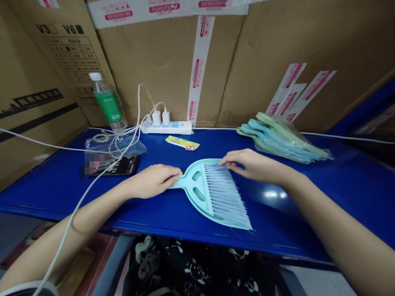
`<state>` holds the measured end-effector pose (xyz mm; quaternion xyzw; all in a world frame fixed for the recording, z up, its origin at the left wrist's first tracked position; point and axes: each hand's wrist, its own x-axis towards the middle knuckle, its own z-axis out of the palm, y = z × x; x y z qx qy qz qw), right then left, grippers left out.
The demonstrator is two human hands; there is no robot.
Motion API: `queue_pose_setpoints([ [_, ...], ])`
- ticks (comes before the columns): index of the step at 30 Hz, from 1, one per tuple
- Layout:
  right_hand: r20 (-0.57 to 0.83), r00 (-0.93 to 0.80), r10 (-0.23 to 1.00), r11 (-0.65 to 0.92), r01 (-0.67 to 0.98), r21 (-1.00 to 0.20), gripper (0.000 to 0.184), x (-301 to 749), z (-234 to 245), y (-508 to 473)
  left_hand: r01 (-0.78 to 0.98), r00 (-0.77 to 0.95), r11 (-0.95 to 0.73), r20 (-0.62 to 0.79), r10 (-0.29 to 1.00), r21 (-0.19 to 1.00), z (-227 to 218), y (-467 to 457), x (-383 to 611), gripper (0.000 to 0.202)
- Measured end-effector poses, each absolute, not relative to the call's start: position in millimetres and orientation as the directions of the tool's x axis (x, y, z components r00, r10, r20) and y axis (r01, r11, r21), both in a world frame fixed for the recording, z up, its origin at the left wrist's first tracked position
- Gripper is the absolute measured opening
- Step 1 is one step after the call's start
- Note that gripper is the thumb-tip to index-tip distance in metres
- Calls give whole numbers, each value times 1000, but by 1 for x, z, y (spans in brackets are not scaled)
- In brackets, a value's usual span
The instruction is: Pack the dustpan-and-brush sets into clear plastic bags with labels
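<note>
A light turquoise hand brush [224, 191] with pale blue bristles lies nested in a matching dustpan [193, 205] on the blue table. Its handle end points left, and my left hand [156, 180] is closed round it. At the far corner of the bristles, my right hand [239, 161] has its thumb and fingertips pinched together at the bristle edge. Whether a bristle is between those fingertips is too small to tell.
Bagged green and blue brush-and-dustpan sets [284, 139] lie at the back right. A power strip [182, 128], a label card [182, 142], a bottle [108, 105] and a phone [123, 166] stand or lie farther left. A white cable [89, 191] crosses above my left arm.
</note>
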<state>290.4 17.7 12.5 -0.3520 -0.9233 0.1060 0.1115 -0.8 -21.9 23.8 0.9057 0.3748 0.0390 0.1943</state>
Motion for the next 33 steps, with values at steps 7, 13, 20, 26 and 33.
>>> queue_pose_setpoints([
  [7, 145, -731, 667, 738, 623, -259, 33, 291, 12, 18, 663, 716, -645, -70, 695, 379, 22, -21, -1, 28],
  [13, 147, -736, 661, 744, 616, -260, 34, 291, 13, 17, 669, 712, -637, -83, 698, 382, 24, -22, 0, 28],
  [20, 143, -727, 672, 734, 628, -259, 34, 290, 14, 17, 665, 714, -642, -71, 697, 382, 24, -22, 0, 30],
  [26, 139, -730, 670, 736, 627, -256, 35, 291, 13, 17, 670, 713, -644, -76, 697, 370, 23, -22, 0, 28],
  [33, 128, -730, 671, 735, 633, -243, 36, 290, 13, 16, 677, 709, -640, -91, 699, 364, 24, -23, 0, 25],
])
